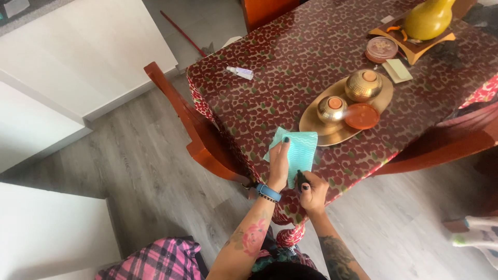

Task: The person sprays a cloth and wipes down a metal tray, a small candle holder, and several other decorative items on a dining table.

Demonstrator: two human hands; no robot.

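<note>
Left hand point(278, 165) flat on a turquoise cloth point(296, 150), fingers point(282, 147) stretched together and pressing its left part against the table point(290, 62), thumb alongside; blue wristband point(268, 192) and a bead bracelet at the wrist. Cloth spread under and just beyond those fingertips, near the table's front edge, its right half bare and wavy-striped. Right hand point(313, 193) curled tight around a small dark object point(300, 180), fingers closed, only the object's dark tip showing above the thumb, touching or almost touching the cloth's near corner; kind of object not clear.

Beyond the right fingers, a little further up the table, a golden oval tray point(316, 129) with two round golden pots point(363, 85) and an orange lid point(362, 116). Farther off, past the tray, a small round pink-lidded tin point(381, 49), a pale green pad point(398, 70) and a yellow vase point(428, 19) on a wooden stand point(415, 49). Well beyond the left fingertips, a small white tube point(240, 72) lying on the patterned red cover. Left of the left hand, a red-brown wooden chair point(194, 129) pushed against the table edge; another chair point(441, 142) to the right of the right hand.
</note>
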